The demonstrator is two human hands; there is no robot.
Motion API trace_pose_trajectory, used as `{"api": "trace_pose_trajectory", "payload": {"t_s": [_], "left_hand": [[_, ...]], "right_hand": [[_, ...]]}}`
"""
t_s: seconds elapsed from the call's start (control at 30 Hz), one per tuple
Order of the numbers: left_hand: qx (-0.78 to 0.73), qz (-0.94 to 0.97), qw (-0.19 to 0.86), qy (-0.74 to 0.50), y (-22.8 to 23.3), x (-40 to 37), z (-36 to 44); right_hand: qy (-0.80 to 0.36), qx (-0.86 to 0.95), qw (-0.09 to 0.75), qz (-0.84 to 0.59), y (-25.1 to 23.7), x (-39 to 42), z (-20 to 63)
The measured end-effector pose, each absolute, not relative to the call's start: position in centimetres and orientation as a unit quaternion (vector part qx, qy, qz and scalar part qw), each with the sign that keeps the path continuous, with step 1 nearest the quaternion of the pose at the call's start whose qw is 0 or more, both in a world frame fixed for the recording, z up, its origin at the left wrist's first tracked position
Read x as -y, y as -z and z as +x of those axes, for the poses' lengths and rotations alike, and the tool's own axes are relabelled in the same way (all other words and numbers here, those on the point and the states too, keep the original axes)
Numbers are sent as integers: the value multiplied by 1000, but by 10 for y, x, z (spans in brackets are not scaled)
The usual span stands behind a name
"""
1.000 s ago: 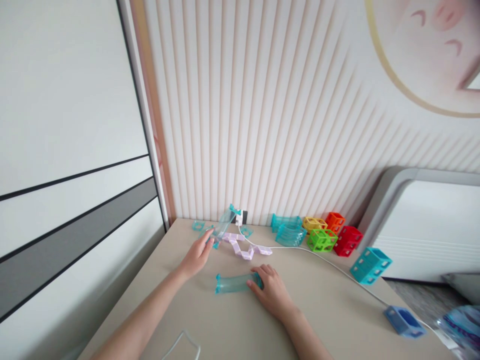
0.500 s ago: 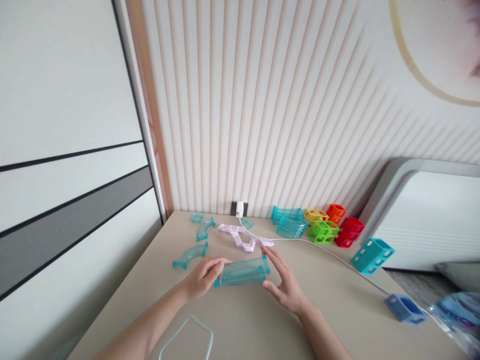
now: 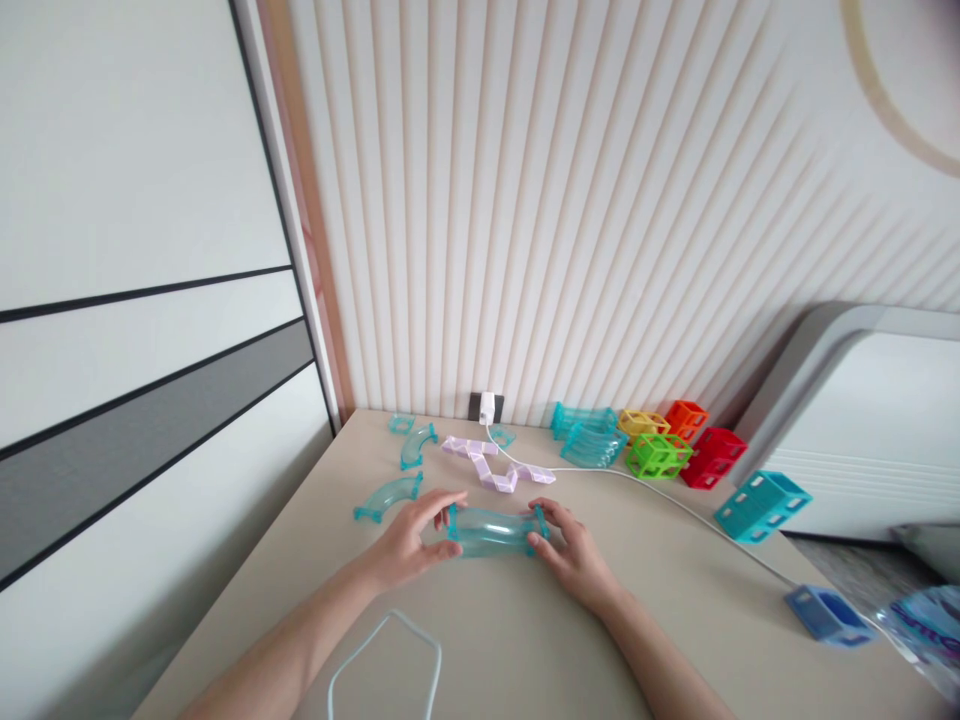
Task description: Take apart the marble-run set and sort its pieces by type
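Note:
A clear teal tube piece [image 3: 495,528] lies across the beige table [image 3: 525,640] between my two hands. My left hand [image 3: 411,540] grips its left end with thumb and fingers. My right hand [image 3: 574,548] grips its right end. A curved teal track piece [image 3: 390,496] rests just left of my left hand. A lilac zigzag track [image 3: 496,468] lies beyond the tube.
Another curved teal piece [image 3: 416,445] and small teal bits sit near the wall. Stacked teal tracks [image 3: 589,435] and green [image 3: 660,456], yellow, orange and red [image 3: 712,458] blocks line the back right. A teal block [image 3: 761,505], a blue block [image 3: 829,614] and a white cable [image 3: 675,505] lie to the right.
My left hand left the far teal pieces and came back to the tube. Both hands now hold the tube's ends, and it has shifted slightly farther from me.

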State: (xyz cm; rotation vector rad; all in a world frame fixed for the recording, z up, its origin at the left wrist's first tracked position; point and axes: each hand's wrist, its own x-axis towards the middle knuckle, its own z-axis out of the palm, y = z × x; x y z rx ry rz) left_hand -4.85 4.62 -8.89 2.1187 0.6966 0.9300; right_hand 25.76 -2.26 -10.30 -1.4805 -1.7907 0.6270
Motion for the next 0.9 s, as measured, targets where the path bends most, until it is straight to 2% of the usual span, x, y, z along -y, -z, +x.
{"api": "trace_pose_trajectory", "payload": {"t_s": [0.23,0.37,0.63,0.9], "left_hand": [[-290,861,255,-331,95,-44,-47],[-297,878,232,-296,93,-42,-48],[-320,873,266,-255,94,-45,-54],[-396,838,309,-215,105,-51,-56]], "right_hand": [[-248,708,334,-571,105,22,261],[-256,712,308,-576,104,22,262],[-279,734,275,-555,99,22,270],[-284,708,300,-573,100,20,268]]}}
